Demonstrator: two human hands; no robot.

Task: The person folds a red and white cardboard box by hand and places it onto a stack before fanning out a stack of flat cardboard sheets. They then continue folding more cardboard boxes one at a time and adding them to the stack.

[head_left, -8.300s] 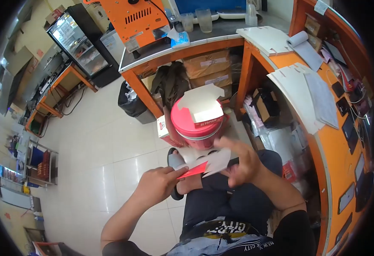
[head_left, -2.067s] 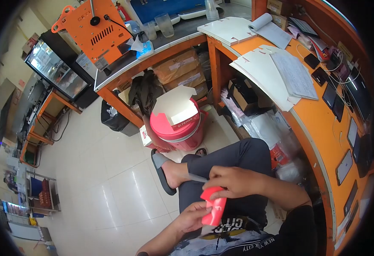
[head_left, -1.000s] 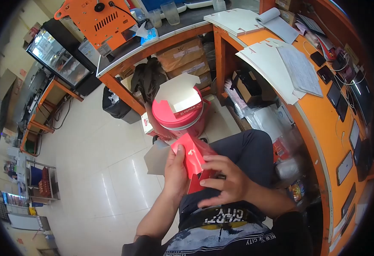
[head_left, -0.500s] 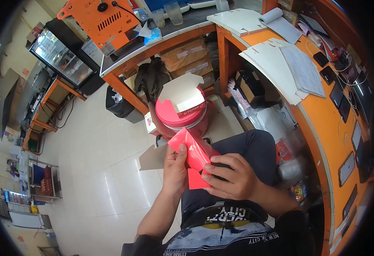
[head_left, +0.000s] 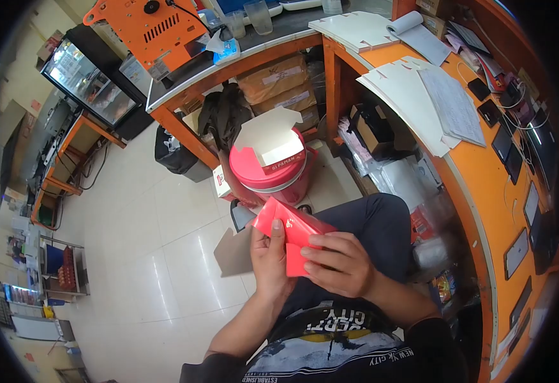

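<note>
A glossy red cardboard carton [head_left: 298,230], partly folded, is held between both hands above my lap. My left hand [head_left: 270,258] grips its left side, the thumb laid along the face beside a small white mark. On the right side, my right hand [head_left: 338,263] pinches the carton near a lower flap, fingers bent over its edge. Just beyond, an open box [head_left: 281,152] with a white inside and "SI PAMAN" on its red front rests on the lid of a red round cooler-like tub [head_left: 244,167].
A white and red box [head_left: 222,182] stands beside the tub. Stacked white card sheets [head_left: 391,86] and several phones lie on the orange counter [head_left: 458,185] at right. An orange machine [head_left: 145,32] sits on the back table. A black bin [head_left: 174,153] stands below it.
The carton has shifted slightly down and to the right, and its lower flap now lies closer in. My right hand has moved slightly left against it. Both hands keep their hold.
</note>
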